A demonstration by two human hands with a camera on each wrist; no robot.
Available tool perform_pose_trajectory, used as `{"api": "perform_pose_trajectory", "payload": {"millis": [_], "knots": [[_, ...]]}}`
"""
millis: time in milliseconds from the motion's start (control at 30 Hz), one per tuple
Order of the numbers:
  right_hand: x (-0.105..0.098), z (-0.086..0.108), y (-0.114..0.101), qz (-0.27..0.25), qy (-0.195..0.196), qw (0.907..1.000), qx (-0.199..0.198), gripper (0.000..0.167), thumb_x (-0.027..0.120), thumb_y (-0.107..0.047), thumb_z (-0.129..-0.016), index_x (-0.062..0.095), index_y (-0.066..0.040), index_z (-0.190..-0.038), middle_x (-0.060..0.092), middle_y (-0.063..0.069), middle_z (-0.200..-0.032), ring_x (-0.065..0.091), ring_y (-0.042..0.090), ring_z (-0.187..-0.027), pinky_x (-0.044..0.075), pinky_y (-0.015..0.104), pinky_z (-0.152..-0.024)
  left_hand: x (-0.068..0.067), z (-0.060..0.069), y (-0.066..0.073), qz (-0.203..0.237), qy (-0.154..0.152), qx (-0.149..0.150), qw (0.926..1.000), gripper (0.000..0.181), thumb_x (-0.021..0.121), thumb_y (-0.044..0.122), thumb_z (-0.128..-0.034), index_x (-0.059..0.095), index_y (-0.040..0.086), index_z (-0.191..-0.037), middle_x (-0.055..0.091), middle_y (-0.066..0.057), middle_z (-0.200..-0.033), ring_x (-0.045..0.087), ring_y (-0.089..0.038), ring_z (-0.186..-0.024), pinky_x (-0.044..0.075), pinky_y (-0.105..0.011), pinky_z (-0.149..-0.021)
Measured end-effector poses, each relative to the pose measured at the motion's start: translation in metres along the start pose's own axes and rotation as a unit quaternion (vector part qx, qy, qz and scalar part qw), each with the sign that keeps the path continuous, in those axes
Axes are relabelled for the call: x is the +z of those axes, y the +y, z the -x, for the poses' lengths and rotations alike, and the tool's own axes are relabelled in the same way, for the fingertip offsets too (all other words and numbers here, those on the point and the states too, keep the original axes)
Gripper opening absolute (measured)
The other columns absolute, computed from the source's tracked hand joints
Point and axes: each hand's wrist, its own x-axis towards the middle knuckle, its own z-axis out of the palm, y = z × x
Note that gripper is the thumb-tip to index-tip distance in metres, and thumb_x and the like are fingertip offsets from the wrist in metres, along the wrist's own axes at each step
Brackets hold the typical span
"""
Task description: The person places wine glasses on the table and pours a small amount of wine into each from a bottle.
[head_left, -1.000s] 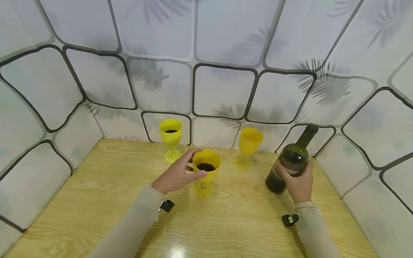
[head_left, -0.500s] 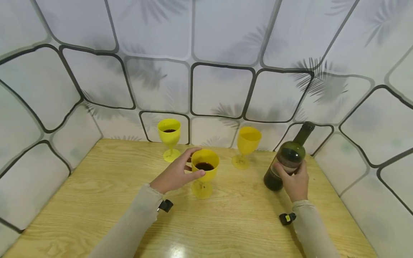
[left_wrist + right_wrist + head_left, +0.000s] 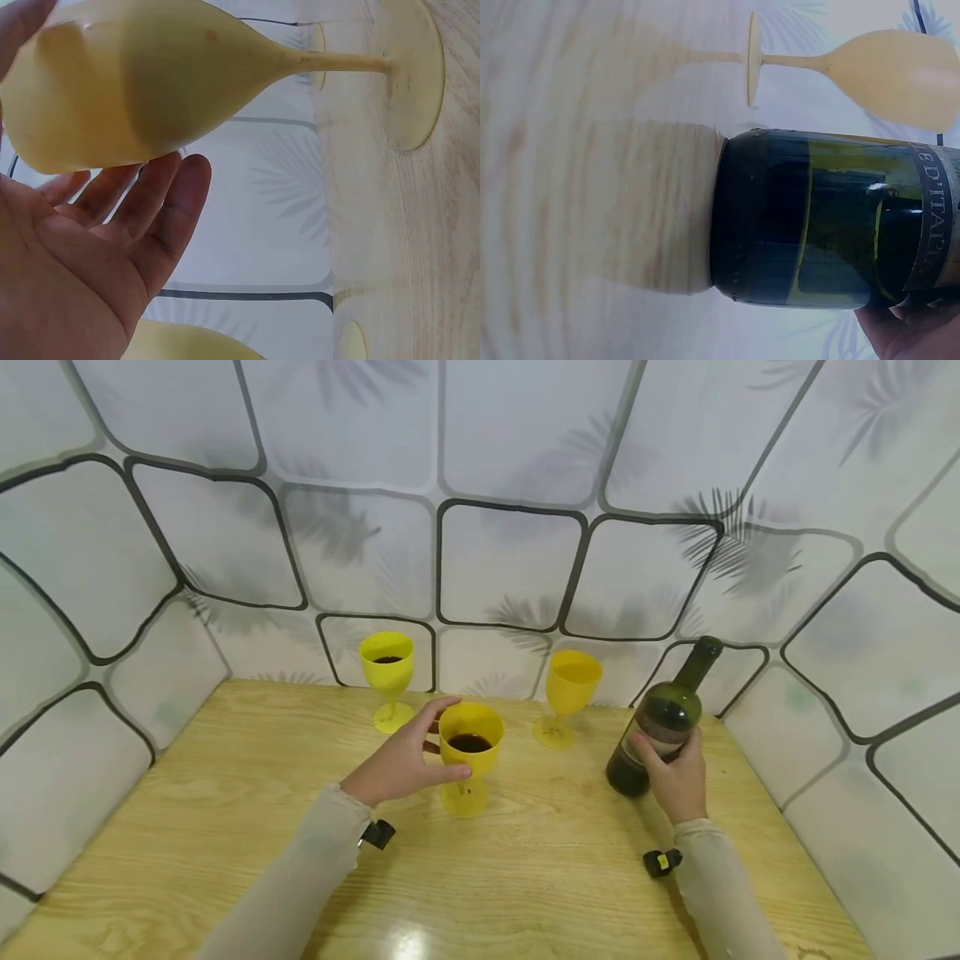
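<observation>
My left hand [image 3: 401, 764] holds a yellow goblet [image 3: 468, 756] by its bowl, thumb on the near side and fingers behind. Dark liquid lies inside it, and its foot [image 3: 412, 75] rests on the wooden table. To the right, my right hand [image 3: 678, 777] grips a green wine bottle [image 3: 671, 702] around its labelled body. In the right wrist view the bottle's base [image 3: 731, 217] meets the table. Liquid shows in the lower part of the bottle, whose mouth points up. Part of the right fingers is hidden behind the glass.
Behind the left hand stands another yellow goblet [image 3: 387, 668] with dark liquid in it. An orange-yellow goblet [image 3: 572, 685] stands between the held goblet and the bottle, farther back; no liquid shows in it. A patterned wall covering [image 3: 510, 568] encloses the table [image 3: 525, 877] at the back and sides.
The bottle and right hand have shifted slightly left and towards the back wall. The left hand keeps its hold on the goblet. The head view has drifted a little.
</observation>
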Motion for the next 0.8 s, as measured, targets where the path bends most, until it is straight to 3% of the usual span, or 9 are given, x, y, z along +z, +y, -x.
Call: {"api": "perform_pose_trajectory", "payload": {"millis": [133, 400, 800], "knots": [[0.0, 0.001, -0.002, -0.006, -0.002, 1.0, 0.006, 0.075, 0.08, -0.022, -0.093, 0.036, -0.007, -0.152, 0.057, 0.01, -0.135, 0.052, 0.004, -0.112, 0.042, 0.027, -0.099, 0.003, -0.002, -0.002, -0.004, 0.004, -0.008, 1.0, 0.103, 0.088, 0.038, -0.0837, 0.023, 0.029, -0.162, 0.042, 0.002, -0.153, 0.053, -0.022, -0.126, 0.051, -0.047, -0.104], [0.004, 0.002, -0.005, -0.033, -0.015, 0.9993, 0.008, 0.076, 0.076, -0.021, -0.096, 0.029, -0.008, -0.154, 0.053, 0.006, -0.133, 0.052, 0.004, -0.111, 0.042, 0.026, -0.099, 0.015, -0.003, -0.006, -0.011, 0.005, -0.013, 0.9998, 0.093, 0.089, 0.034, -0.0835, 0.033, 0.023, -0.157, 0.051, 0.004, -0.143, 0.057, -0.02, -0.124, 0.053, -0.046, -0.101], [0.005, 0.003, -0.005, -0.076, -0.019, 0.9969, -0.006, 0.074, 0.075, -0.015, -0.096, 0.029, -0.009, -0.153, 0.053, -0.001, -0.128, 0.053, 0.007, -0.113, 0.04, 0.026, -0.103, 0.018, -0.01, -0.006, -0.032, 0.024, -0.023, 0.9989, 0.09, 0.088, 0.035, -0.085, 0.034, 0.023, -0.155, 0.052, 0.003, -0.14, 0.058, -0.019, -0.117, 0.054, -0.046, -0.1]]}}
